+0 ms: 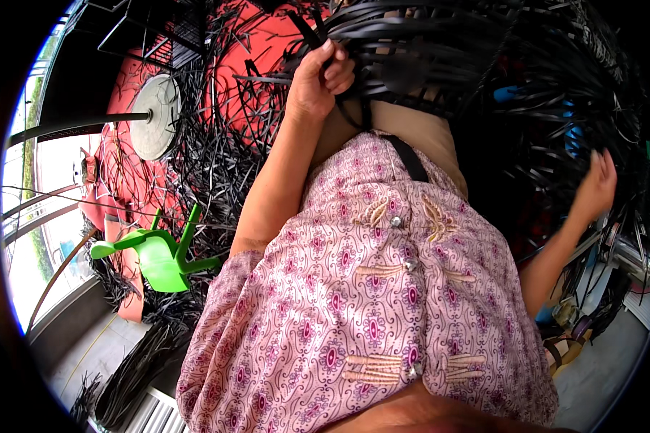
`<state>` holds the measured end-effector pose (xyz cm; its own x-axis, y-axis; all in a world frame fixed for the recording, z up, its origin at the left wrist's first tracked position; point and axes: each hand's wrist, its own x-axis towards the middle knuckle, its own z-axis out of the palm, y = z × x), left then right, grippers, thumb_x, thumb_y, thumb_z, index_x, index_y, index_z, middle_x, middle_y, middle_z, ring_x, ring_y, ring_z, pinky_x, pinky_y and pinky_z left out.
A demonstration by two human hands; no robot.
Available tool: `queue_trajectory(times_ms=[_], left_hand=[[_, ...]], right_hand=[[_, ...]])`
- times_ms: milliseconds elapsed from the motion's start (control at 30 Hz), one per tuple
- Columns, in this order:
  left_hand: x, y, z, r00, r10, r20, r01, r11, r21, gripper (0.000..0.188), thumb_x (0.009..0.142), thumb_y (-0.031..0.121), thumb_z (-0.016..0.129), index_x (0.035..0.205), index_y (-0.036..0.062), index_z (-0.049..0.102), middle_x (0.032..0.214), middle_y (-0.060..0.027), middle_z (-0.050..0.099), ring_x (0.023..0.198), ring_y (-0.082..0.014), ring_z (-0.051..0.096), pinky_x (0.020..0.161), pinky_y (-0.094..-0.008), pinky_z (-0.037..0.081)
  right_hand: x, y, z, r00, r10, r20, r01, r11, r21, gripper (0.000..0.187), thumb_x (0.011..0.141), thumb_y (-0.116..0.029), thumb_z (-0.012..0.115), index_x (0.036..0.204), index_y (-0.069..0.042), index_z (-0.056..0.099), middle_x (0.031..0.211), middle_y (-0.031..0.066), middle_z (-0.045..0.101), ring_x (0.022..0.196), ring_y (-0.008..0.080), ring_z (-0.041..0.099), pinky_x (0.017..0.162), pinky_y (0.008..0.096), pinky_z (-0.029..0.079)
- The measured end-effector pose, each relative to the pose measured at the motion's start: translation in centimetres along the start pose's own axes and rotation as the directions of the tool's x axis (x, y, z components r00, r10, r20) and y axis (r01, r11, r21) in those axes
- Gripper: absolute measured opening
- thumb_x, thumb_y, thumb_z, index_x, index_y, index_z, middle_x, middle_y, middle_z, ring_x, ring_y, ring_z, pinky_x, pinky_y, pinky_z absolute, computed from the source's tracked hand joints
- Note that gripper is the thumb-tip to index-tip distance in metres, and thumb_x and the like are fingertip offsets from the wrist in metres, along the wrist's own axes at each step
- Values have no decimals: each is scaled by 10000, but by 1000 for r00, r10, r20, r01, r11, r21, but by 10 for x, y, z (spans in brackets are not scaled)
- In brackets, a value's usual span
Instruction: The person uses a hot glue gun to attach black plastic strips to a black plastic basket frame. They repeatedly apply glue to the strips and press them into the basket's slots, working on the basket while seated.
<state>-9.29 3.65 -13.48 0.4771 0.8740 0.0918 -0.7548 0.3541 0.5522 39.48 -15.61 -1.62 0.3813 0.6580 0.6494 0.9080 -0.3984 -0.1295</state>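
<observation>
My left hand [323, 76] is closed, its thumb and fingers pinching a flat black strip [305, 30] that sticks up past the fingertips. Just right of it, a large woven piece of black strips [412, 54] lies over my lap, with many loose ends. Out to the right, my right hand [596, 189] is raised beside a mass of loose black strips [556, 108]. Its fingers are pressed together, and what they hold, if anything, cannot be made out. Some strips between the hands are smeared by motion.
Cut black strips [224, 130] litter a red floor covering [249, 54]. At left stand a round grey base with a pole [155, 119] and a small green plastic chair [162, 260]. A bundle of strips [133, 368] lies lower left; a shiny metal cylinder [639, 260] is at right.
</observation>
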Motion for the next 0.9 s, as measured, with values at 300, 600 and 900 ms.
queue_trajectory(times_ms=[300, 600, 900], left_hand=[[3, -2, 2, 1000, -8, -30, 7, 1000, -29, 297, 986, 332, 537, 822, 85, 558, 578, 50, 361, 464, -73, 268, 421, -236, 233], [1, -1, 5, 998, -11, -62, 10, 1000, -19, 300, 1002, 333, 514, 816, 101, 552, 581, 56, 361, 463, -70, 266, 420, -231, 244], [-3, 15, 19, 988, -34, -151, 55, 990, 133, 250, 967, 298, 591, 865, 70, 596, 600, 56, 416, 490, -64, 326, 439, -226, 247]], right_hand=[[-55, -325, 75, 637, -770, -34, 540, 415, 732, 98, 795, -84, 691, 891, -73, 675, 798, 55, 560, 757, 218, 632, 640, 347, 535], [-62, -329, 91, 620, -785, 12, 585, 472, 660, 111, 794, -90, 628, 896, -71, 666, 828, 77, 548, 826, 251, 631, 677, 374, 541], [-45, -315, 88, 614, -779, -129, 602, 356, 715, 46, 795, -114, 675, 838, -99, 671, 791, 34, 545, 740, 193, 625, 598, 324, 528]])
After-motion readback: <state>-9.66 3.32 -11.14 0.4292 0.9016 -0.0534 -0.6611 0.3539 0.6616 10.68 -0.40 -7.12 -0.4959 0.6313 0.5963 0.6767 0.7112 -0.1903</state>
